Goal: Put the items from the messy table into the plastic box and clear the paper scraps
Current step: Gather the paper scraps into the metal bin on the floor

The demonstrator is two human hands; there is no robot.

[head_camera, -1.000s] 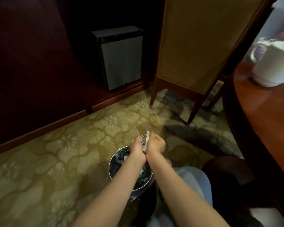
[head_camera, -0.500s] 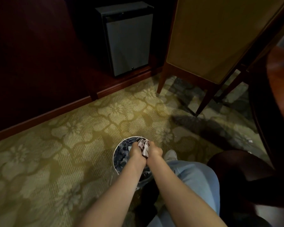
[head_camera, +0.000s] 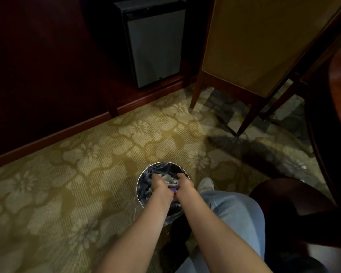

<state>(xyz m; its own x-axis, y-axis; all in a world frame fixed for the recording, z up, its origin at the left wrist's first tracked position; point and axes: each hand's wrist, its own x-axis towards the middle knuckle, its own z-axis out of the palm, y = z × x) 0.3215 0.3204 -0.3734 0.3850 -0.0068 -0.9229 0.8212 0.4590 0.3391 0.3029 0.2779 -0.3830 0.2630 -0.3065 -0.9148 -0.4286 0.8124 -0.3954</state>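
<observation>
A round waste bin (head_camera: 144, 175) with a shiny rim and a dark liner stands on the carpet in front of my knees. Both of my hands reach down into its mouth. My left hand (head_camera: 157, 182) and my right hand (head_camera: 183, 181) are a little apart, backs toward the camera, fingers curled down. A bundle of white paper scraps (head_camera: 168, 179) sits between them, gripped from both sides. A small purple piece (head_camera: 172, 189) shows between my wrists. My fingertips are hidden inside the bin. The plastic box is out of view.
A wooden chair (head_camera: 244, 46) with a tan back stands at the upper right, its legs on the flowered carpet (head_camera: 87, 164). A grey mini fridge (head_camera: 154, 42) sits against the dark wall. The round table's edge (head_camera: 323, 154) runs down the right side. A dark stool (head_camera: 287, 198) is beside my leg.
My hands went down from above the bin into its mouth with the scraps and have drawn slightly apart. My head tilted down, so the white kettle on the table left the view.
</observation>
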